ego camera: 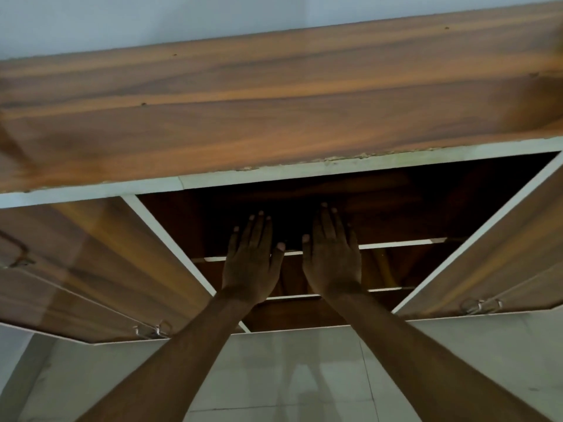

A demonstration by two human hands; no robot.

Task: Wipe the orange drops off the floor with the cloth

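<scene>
Your left hand (250, 263) and right hand (332, 260) reach flat, fingers straight, into the open wooden cabinet (396, 214) — pale tiled floor (304, 376) below.

The top (274, 95) showed streaked orange-brown wood grain edged in white trim (304, 173), and the doors (91, 263) carried the same grain with silver handles (161, 328). The floor (304, 376) was pale grey tile with thin dark joints, the wall (122, 22) bluish white.

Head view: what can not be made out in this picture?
Cabinet inside, head view: deep shadow hides what the shelves hold.
Floor, head view: both forearms and the bottom edge hide parts; no cloth or orange drops show.
Door handle, far left: blurred.
</scene>
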